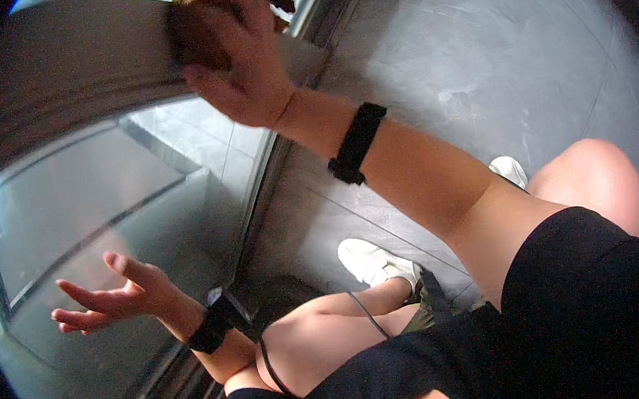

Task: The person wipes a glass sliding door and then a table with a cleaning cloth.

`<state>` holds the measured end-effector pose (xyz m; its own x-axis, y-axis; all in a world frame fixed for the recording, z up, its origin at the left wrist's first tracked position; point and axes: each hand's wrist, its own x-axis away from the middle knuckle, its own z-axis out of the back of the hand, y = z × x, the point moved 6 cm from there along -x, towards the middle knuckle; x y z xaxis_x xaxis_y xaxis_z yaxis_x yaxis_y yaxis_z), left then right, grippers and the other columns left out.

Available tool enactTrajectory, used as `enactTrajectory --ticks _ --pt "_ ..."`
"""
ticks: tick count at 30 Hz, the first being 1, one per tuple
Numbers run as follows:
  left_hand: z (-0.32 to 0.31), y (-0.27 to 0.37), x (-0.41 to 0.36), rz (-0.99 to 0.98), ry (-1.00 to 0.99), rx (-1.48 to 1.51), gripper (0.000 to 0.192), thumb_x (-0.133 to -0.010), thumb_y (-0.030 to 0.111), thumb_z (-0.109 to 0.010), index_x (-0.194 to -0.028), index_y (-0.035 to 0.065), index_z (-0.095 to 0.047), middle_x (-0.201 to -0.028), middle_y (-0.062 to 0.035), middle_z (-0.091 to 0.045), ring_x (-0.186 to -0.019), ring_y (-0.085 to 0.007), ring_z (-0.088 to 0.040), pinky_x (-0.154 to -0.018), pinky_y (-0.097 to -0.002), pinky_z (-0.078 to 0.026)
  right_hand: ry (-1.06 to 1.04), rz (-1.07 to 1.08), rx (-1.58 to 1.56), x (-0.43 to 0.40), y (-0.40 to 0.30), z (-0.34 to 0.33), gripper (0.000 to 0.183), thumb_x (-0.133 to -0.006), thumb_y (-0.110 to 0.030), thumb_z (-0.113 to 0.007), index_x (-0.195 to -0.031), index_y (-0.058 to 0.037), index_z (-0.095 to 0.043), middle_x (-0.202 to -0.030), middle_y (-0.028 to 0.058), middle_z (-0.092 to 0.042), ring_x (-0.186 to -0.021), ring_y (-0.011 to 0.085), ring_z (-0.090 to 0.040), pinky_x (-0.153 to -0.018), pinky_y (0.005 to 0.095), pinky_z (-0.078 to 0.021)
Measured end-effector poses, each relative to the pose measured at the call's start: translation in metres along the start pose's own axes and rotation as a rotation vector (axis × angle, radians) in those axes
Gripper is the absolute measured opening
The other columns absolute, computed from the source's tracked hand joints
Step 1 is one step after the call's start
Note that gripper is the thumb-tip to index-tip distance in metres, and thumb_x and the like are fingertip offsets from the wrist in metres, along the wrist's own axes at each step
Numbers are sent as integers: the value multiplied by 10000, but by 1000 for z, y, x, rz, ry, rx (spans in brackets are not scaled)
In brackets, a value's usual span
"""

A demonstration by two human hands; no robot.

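Note:
My right hand [244,60] is gripping a bunched brown item [197,30], seemingly a cloth, at the top of the view; blur hides its exact kind. It lies against the end of a broad grey panel [73,62]. Lower left, my left hand [112,297] is held palm up with its fingers spread and nothing in it, near a glass pane [181,227] that carries a faint reflection. Both wrists wear black straps, and a small device sits by the left one.
A dark metal frame [249,207] runs along the glass. Grey floor tiles [487,62] lie to the right, with my white shoes [371,261] on them. A thin cable [368,315] crosses my leg. Dark-framed items stand at the far right edge.

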<state>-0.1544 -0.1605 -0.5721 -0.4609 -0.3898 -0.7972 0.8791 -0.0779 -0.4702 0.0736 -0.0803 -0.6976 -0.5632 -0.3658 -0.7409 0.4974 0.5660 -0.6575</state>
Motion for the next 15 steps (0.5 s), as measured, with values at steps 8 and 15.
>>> enactTrajectory --ticks 8,15 --pt "-6 11 2 24 -1 -55 586 -790 419 -509 -1288 134 -390 -1418 -95 -160 -1319 -280 -49 -1020 -518 -23 -331 -407 59 108 57 5 583 -791 -237 -518 -1280 -11 -295 -1318 245 -222 -1241 424 -163 -1019 478 -164" --pt "-7 10 6 -17 -28 -58 600 -766 371 -519 -1296 129 -378 -1426 -97 -141 -1317 -292 -53 -1021 -515 -6 -571 -893 59 182 117 13 542 -803 -194 -514 -1253 31 -313 -1338 243 -228 -1238 390 -227 -1035 410 -213"
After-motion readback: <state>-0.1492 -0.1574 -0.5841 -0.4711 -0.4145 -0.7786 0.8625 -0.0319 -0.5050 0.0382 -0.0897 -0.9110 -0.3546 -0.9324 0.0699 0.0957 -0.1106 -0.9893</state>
